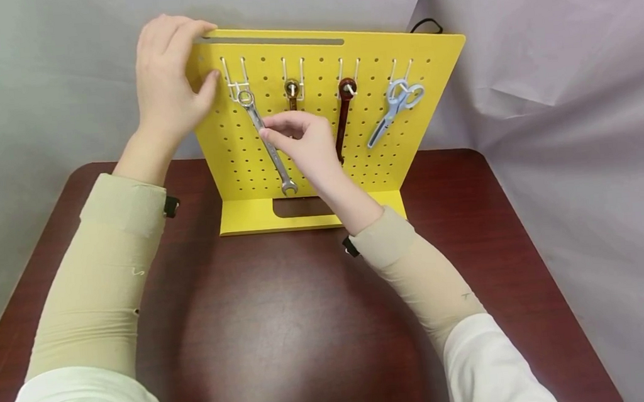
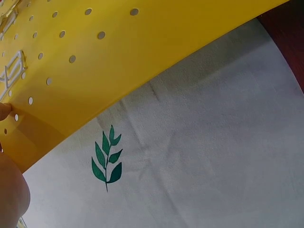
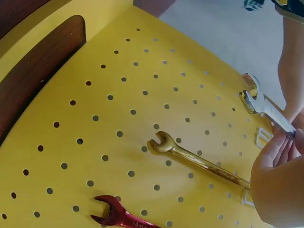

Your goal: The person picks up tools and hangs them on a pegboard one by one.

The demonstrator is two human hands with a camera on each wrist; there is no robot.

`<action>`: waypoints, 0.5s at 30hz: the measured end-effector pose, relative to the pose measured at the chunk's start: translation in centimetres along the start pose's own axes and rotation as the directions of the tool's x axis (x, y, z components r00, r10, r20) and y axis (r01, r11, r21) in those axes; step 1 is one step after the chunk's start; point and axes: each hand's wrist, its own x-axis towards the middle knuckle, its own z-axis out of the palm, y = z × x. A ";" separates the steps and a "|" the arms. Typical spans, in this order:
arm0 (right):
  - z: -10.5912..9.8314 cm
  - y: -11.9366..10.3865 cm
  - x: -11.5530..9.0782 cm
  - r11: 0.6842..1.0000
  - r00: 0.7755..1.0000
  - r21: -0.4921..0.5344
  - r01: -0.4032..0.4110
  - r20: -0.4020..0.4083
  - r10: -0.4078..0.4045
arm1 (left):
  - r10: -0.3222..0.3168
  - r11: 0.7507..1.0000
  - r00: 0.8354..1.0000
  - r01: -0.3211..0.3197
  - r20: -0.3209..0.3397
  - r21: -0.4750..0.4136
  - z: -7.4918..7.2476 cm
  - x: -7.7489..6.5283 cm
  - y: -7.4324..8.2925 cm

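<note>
My right hand [image 1: 309, 145] pinches a silver combination wrench [image 1: 274, 156] between thumb and fingers at its upper shaft. The wrench slants in front of the yellow pegboard [image 1: 316, 129], its open jaw low. Its ring end meets the leftmost white hook [image 1: 238, 86]; whether the hook passes through the ring I cannot tell. At the board's upper left corner my left hand [image 1: 166, 68] grips the edge, thumb on the front face. A gold wrench [image 3: 204, 165] hangs on the second hook, partly behind my right hand in the head view.
A dark red wrench [image 1: 343, 120] and light blue scissors [image 1: 402, 103] hang farther right on the pegboard. Its yellow foot [image 1: 246, 216] stands on the dark wooden table [image 1: 285, 305]. Pale cloth [image 1: 567, 144] with printed leaves surrounds the table.
</note>
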 end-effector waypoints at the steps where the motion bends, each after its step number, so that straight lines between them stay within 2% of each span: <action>1: 0.1 0.1 0.2 1.000 1.000 0.003 0.000 -0.005 0.000 | 0.003 1.000 1.000 -0.003 -0.004 -0.005 0.1 0.0 0.0; 7: 1.1 0.5 1.2 0.995 0.999 0.095 -0.035 -0.024 0.037 | 0.057 0.998 0.998 -0.057 0.013 0.025 0.1 -0.2 -0.5; 12: 2.0 0.8 1.8 0.985 0.994 0.141 -0.100 -0.033 0.106 | 0.041 0.998 0.998 -0.043 0.038 0.040 -0.2 -0.1 -0.3; 15: 2.6 1.1 2.1 0.981 0.991 0.156 -0.118 -0.051 0.127 | 0.022 1.000 1.000 -0.022 0.020 0.017 -0.1 -0.1 -0.3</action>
